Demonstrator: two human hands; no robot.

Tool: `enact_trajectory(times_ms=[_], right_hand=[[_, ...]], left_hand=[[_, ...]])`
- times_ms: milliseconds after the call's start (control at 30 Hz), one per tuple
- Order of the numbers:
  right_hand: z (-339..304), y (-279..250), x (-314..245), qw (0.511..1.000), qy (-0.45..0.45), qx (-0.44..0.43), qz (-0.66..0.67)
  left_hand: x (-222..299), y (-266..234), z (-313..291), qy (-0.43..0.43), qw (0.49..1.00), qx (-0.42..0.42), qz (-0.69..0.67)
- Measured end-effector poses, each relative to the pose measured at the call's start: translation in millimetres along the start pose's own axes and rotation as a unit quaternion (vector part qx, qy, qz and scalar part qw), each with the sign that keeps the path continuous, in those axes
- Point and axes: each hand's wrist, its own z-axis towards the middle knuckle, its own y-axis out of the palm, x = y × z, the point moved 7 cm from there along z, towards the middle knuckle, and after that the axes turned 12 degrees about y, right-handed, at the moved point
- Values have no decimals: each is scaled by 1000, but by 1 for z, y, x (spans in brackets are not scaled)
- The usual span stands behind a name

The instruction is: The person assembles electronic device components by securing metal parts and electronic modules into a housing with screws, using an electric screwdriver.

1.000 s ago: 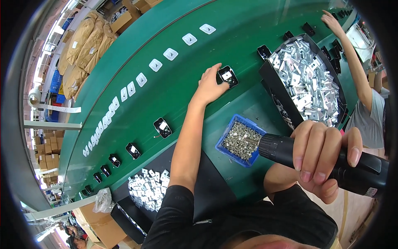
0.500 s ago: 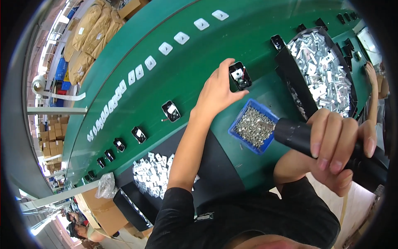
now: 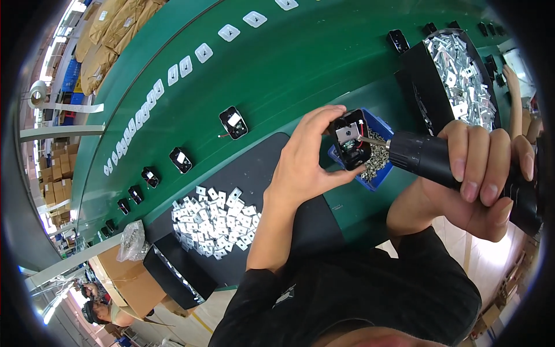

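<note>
My left hand point(image 3: 309, 159) grips a small black housing point(image 3: 351, 151) by its edges, its open side toward me. Inside the housing lie a silver metal plate point(image 3: 347, 132), a red wire and a bit of green circuit board. My right hand point(image 3: 483, 173) is wrapped round a black electric screwdriver point(image 3: 419, 151) held level. Its thin bit reaches the right side of the housing, close to the plate; whether the tip touches a screw is too small to tell. Partly hidden behind the housing is a blue tray point(image 3: 381, 176) of small screws.
White metal plates point(image 3: 214, 222) are heaped on a black mat at left. More black housings point(image 3: 233, 122) and a row of white square pieces point(image 3: 185, 66) lie along the green conveyor point(image 3: 300, 63). A black bin point(image 3: 425, 75) of metal brackets stands at right, near another person's arm point(image 3: 513, 95).
My left hand has brought the housing nearer, over the edge of the screw tray. The screwdriver's bit has gone from the screws to the housing. My view has shifted slightly.
</note>
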Motion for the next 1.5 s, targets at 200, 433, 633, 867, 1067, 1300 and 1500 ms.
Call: enact_trajectory(times_ms=[200, 433, 633, 867, 1067, 1300, 1500], right_hand=[[1, 3, 1, 1000, 6, -9, -13], [3, 5, 3, 998, 31, -45, -11], [3, 6, 4, 998, 34, -49, -7], [6, 8, 10, 994, 54, -91, 2], [8, 16, 16, 991, 61, -117, -23], [14, 20, 11, 974, 51, -215, -56], [5, 7, -9, 998, -27, -6, 53]], left_hand=[[12, -1, 5, 68, 997, -12, 35], [15, 0, 6, 87, 996, -9, 35], [17, -2, 4, 93, 994, 32, 50], [23, -4, 8, 124, 991, 22, 45], [24, -4, 6, 101, 994, 1, 43], [23, 6, 8, 89, 996, -16, 22], [-11, 12, 10, -36, 967, -69, 243]])
